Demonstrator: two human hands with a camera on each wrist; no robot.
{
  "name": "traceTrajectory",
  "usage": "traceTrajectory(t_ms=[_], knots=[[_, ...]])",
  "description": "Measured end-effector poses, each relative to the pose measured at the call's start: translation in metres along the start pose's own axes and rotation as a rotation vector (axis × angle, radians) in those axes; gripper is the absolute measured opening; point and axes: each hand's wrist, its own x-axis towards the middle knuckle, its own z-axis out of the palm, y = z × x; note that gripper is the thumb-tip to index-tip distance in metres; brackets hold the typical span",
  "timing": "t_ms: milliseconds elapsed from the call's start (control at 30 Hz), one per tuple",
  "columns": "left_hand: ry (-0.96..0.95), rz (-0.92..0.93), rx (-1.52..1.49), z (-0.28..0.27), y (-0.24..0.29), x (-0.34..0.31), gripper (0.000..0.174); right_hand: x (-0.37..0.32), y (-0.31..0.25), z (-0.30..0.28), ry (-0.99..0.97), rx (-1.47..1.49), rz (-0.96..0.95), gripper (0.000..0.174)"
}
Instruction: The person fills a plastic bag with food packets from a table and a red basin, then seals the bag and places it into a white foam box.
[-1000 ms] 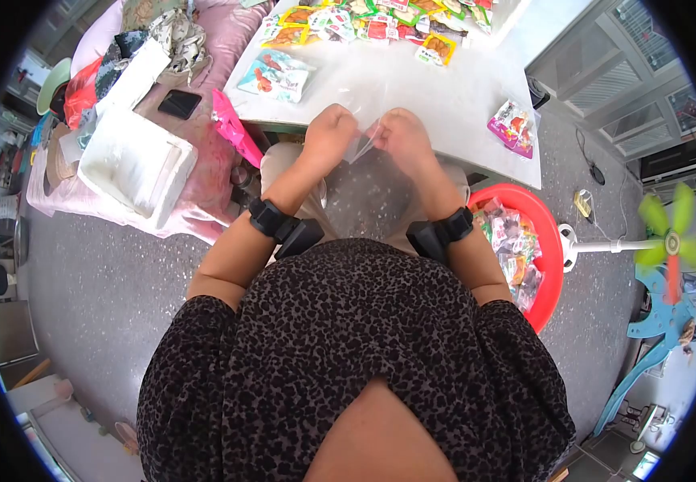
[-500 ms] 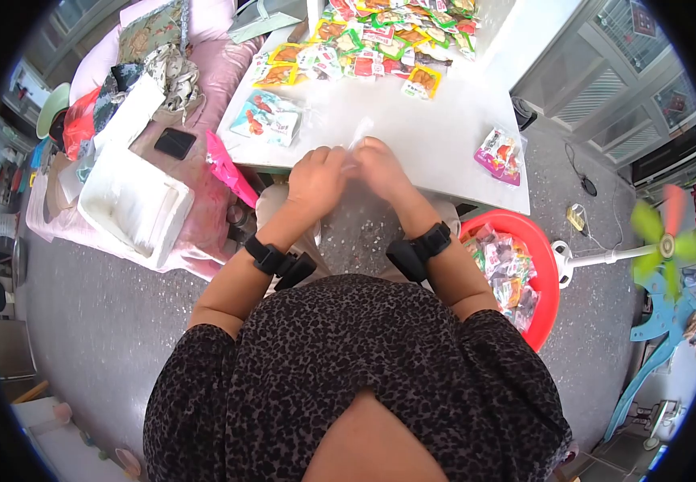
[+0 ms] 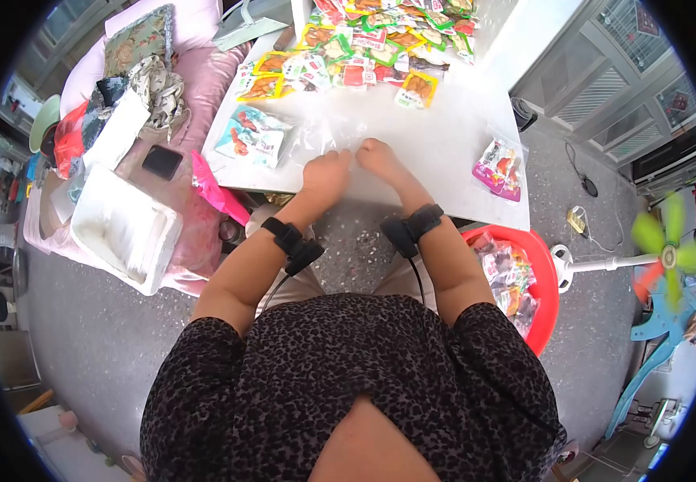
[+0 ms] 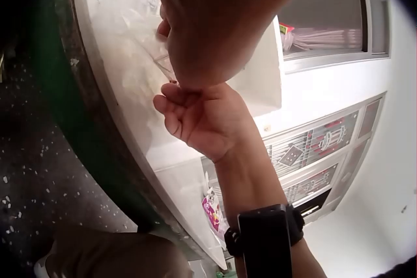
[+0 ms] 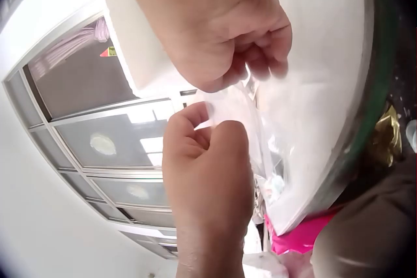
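Note:
Over the white table's near edge, the left hand (image 3: pixel 326 177) pinches a clear plastic bag (image 3: pixel 316 135), which spreads over the tabletop beyond it. Close by on its right is the right hand (image 3: pixel 382 161), fingers curled in. The right wrist view has the left hand (image 5: pixel 212 174) gripping the film (image 5: pixel 244 112) between thumb and finger, while the right hand's (image 5: pixel 231 40) fingertips pinch its edge. In the left wrist view, the left hand (image 4: pixel 208 37) partly covers the fingers of the right hand (image 4: pixel 212 121). A blue-white packet (image 3: pixel 253 136) lies left of the bag.
Many colourful packets (image 3: pixel 364 48) are heaped on the table's far side. A purple-white packet (image 3: pixel 499 169) lies at the right. Below stands a red tub (image 3: pixel 547 293) of packets, beside a fan (image 3: pixel 669 255). At left are a foam box (image 3: pixel 123 233) and phone (image 3: pixel 162 161).
Both hands have moved from the table's edge onto the tabletop side, and the bag that hung between them now spreads over the table. The head view has shifted, showing more of the heap.

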Motion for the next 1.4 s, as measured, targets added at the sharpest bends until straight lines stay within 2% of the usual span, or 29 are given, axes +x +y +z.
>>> traceTrajectory(t_ms=[100,167,233,367,433,533,667,767,833,967,1033,1133,1233,1267,1300,1367,1400], knots=[[-0.048,-0.065,-0.083,0.03,0.001,0.005,0.011,0.016,0.033,-0.023,0.151,-0.066,-0.055,0.02],[-0.049,-0.111,-0.113,0.038,0.003,0.006,0.01,0.035,0.054,-0.043,0.314,-0.247,-0.064,0.024],[-0.058,-0.139,-0.135,0.041,0.005,0.008,0.009,0.058,0.077,-0.063,0.398,-0.367,-0.055,0.033],[-0.084,-0.172,-0.153,0.044,0.006,0.011,0.01,0.089,0.081,-0.082,0.425,-0.404,0.208,0.052],[-0.104,-0.183,-0.165,0.04,0.007,0.011,0.01,0.093,0.065,-0.081,0.443,-0.471,0.311,0.062],[-0.134,-0.194,-0.163,0.036,0.009,0.011,0.011,0.095,0.047,-0.077,0.368,-0.562,0.337,0.065],[-0.193,-0.218,-0.127,0.032,0.007,0.013,0.011,0.099,0.054,-0.062,0.332,-0.667,0.351,0.051],[-0.121,-0.213,-0.049,0.017,-0.003,0.012,0.011,0.095,0.082,-0.063,0.327,-0.715,0.207,0.034],[0.053,-0.165,0.042,-0.006,-0.015,0.017,0.01,0.085,0.105,-0.068,0.372,-0.773,0.037,0.026],[0.409,-0.097,0.276,-0.084,-0.038,0.038,0.014,0.064,0.115,-0.077,0.345,-0.688,-0.033,0.016],[0.464,-0.112,0.384,-0.133,-0.043,0.046,0.021,0.058,0.111,-0.083,0.279,-0.641,-0.024,0.016],[0.581,-0.046,0.482,-0.179,-0.038,0.048,0.023,0.057,0.111,-0.095,0.402,-0.493,-0.031,0.017],[0.326,-0.006,0.478,-0.158,-0.028,0.043,0.026,0.069,0.114,-0.113,0.508,-0.396,-0.107,0.021],[0.297,0.079,0.525,-0.137,-0.027,0.04,0.015,0.085,0.128,-0.116,0.52,-0.376,-0.04,0.027],[0.211,0.116,0.475,-0.108,-0.032,0.034,0.016,0.091,0.124,-0.119,0.516,-0.368,0.06,0.03],[-0.041,0.022,0.392,-0.062,-0.027,0.023,0.014,0.098,0.111,-0.129,0.507,-0.351,0.264,0.035],[-0.162,-0.019,0.316,-0.046,-0.023,0.018,0.014,0.107,0.115,-0.132,0.498,-0.337,0.303,0.037]])
